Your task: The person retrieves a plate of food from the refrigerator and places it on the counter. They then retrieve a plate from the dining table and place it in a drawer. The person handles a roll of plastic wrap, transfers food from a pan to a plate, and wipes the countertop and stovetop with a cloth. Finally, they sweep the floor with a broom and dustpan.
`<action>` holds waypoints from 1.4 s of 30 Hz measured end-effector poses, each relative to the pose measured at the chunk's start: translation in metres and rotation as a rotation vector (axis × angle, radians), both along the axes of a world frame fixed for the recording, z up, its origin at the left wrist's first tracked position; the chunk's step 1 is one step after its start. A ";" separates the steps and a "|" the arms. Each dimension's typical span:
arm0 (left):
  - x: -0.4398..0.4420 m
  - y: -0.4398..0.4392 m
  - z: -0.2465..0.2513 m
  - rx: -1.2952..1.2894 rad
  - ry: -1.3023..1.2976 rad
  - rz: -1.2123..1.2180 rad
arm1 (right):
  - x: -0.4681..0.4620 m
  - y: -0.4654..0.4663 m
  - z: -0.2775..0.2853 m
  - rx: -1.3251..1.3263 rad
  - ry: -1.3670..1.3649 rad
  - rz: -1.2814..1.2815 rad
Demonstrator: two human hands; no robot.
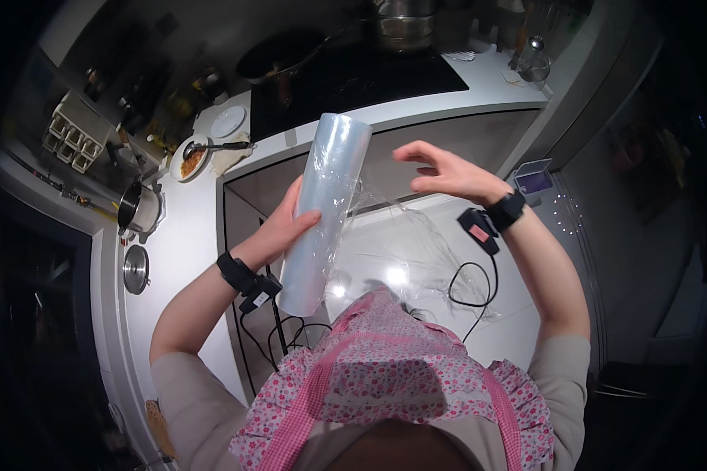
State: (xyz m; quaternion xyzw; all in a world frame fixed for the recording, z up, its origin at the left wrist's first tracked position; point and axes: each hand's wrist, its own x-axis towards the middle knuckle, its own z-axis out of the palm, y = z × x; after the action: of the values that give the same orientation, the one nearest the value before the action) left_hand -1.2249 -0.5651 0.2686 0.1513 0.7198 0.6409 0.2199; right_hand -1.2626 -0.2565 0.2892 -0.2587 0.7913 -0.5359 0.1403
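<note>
My left hand point(280, 229) grips a large roll of clear plastic film point(327, 218), with the thumb across its front. The roll stands nearly upright in the view, tilted a little to the right at its top. A loose, crinkled sheet of film point(412, 253) hangs from the roll's right side, over the view of the floor. My right hand point(448, 173) is raised to the right of the roll, apart from it, with fingers bent and spread. No object shows in it. Both wrists wear black straps with small boxes and cables.
Beyond the roll, a black cooktop point(359, 82) carries a frying pan point(280, 53) and a steel pot point(406, 26). On the left counter are a plate of food point(190, 159) with a ladle, a white plate point(228, 121), a cloth point(230, 160), a saucepan point(141, 209) and a lid point(136, 269).
</note>
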 end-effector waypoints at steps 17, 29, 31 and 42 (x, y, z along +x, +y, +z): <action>0.016 -0.026 0.040 -0.108 0.054 0.107 | 0.065 0.016 0.101 -0.230 0.228 0.130; 0.012 0.004 -0.006 0.335 -0.486 -0.028 | -0.032 -0.018 -0.097 0.192 0.774 -0.465; 0.006 0.011 -0.005 0.356 -0.492 0.008 | -0.032 -0.020 -0.089 0.207 0.670 -0.615; -0.023 0.037 -0.018 0.690 -0.517 0.265 | 0.092 -0.012 -0.064 -0.259 0.125 -0.299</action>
State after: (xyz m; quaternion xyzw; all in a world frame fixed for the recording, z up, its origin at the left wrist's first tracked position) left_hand -1.2479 -0.5277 0.2506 -0.0428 0.3983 0.8828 0.2454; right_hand -1.1708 -0.2683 0.2254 -0.1870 0.7526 -0.6309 -0.0249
